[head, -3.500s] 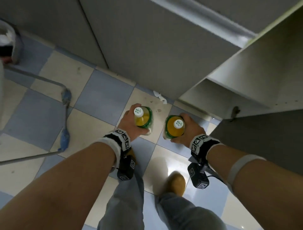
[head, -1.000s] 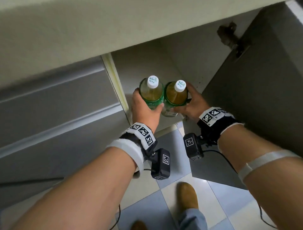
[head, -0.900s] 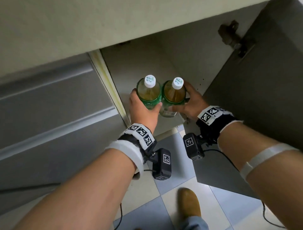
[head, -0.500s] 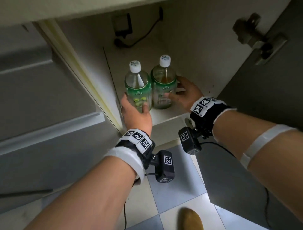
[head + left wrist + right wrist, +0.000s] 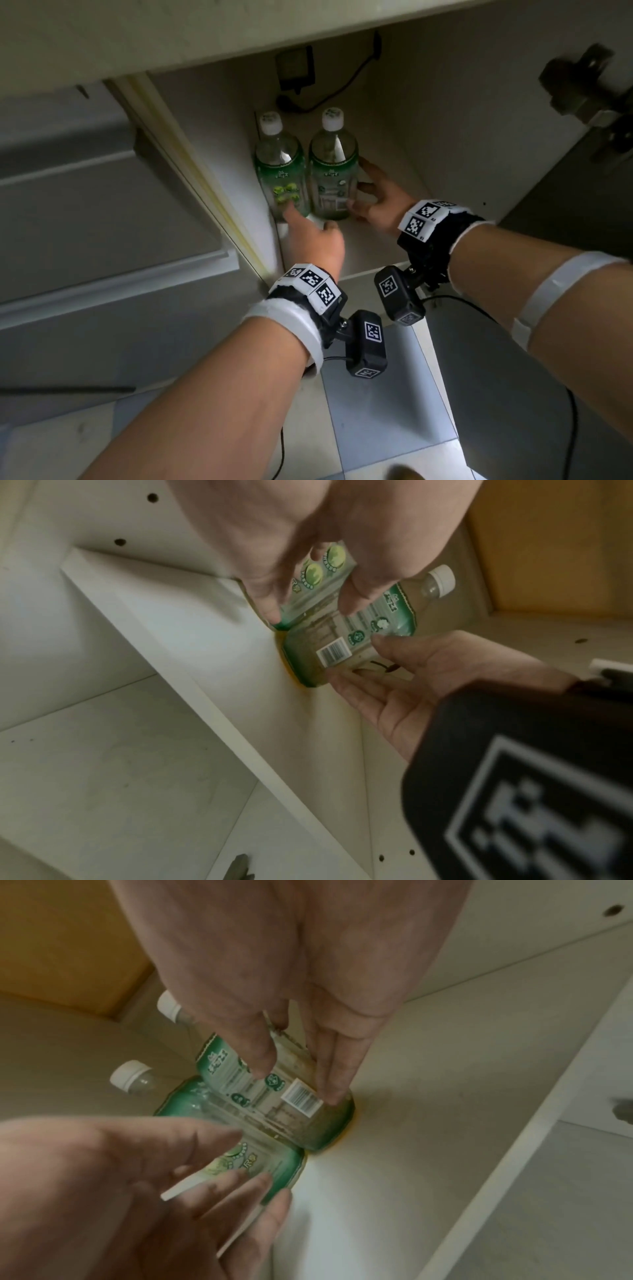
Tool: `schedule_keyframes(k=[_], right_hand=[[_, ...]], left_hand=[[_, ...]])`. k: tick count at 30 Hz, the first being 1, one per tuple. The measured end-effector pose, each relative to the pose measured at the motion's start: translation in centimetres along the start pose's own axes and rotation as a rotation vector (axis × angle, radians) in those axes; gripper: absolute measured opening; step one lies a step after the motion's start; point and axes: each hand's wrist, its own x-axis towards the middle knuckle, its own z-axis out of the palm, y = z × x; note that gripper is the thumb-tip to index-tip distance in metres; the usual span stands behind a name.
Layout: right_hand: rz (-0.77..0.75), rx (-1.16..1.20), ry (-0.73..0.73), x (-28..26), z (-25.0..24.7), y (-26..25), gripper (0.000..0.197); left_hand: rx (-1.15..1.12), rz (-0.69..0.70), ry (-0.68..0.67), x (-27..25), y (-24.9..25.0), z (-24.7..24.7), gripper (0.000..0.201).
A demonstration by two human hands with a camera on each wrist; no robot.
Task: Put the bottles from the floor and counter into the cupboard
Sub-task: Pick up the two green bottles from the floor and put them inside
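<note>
Two bottles stand upright and touching on the cupboard shelf: the left bottle beside the cupboard's left wall, the right bottle next to it. The left hand has straight fingers, fingertips on the left bottle's label. The right hand has loosely spread fingers resting against the right bottle's lower side, not curled round it.

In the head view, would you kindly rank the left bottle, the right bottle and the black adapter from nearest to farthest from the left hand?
1. Left bottle: at the left hand's fingers, by the cupboard's left wall.
2. Right bottle: beside it, on the right.
3. Adapter: on the back wall, above both bottles.
</note>
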Motion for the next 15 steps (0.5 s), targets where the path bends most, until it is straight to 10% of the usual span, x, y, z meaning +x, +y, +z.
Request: schedule_keyframes(k=[8, 15], right_hand=[[0.164, -0.010, 0.136, -7.8, -0.9, -0.3, 0.048], [0.279, -0.148, 0.026, -20.8, -3.0, -11.8, 0.036]], left_hand=[[0.232, 0.020, -0.300, -5.7, 0.8, -3.3, 0.049], [0.450, 0.131, -0.562, -13.7, 9.9, -12.4, 0.032]])
